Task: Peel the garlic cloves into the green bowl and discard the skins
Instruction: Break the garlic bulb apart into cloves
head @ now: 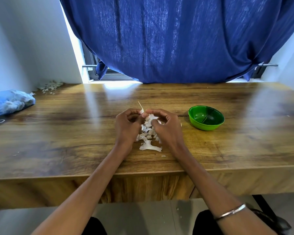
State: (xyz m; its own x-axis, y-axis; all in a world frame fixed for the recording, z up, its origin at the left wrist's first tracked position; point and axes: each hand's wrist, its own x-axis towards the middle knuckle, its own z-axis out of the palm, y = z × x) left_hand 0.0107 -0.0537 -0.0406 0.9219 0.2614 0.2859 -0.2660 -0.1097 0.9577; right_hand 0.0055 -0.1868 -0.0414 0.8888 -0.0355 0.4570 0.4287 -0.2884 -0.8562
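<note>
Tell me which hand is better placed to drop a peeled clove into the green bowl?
Probably the right hand: the round green plastic bowl sits just beyond it on the wooden table; the left hand is farther.

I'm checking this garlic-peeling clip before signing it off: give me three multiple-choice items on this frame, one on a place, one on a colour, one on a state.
1. Where does the small round green plastic bowl stand?
A. on the wooden table, to the right of both hands
B. on the person's lap
C. on the window sill

2. What colour is the hanging fabric curtain behind the table?
A. red
B. dark blue
C. white

3. What does the green bowl hold?
A. a heap of peeled cloves
B. water to the rim
C. no cloves that can be seen

Answers:
1. A: it sits on the wooden table, right of the right hand and the left hand.
2. B: the cloth is deep blue throughout.
3. C: its bare green inside shows, while the white papery garlic skins lie on the table between the hands.
</note>
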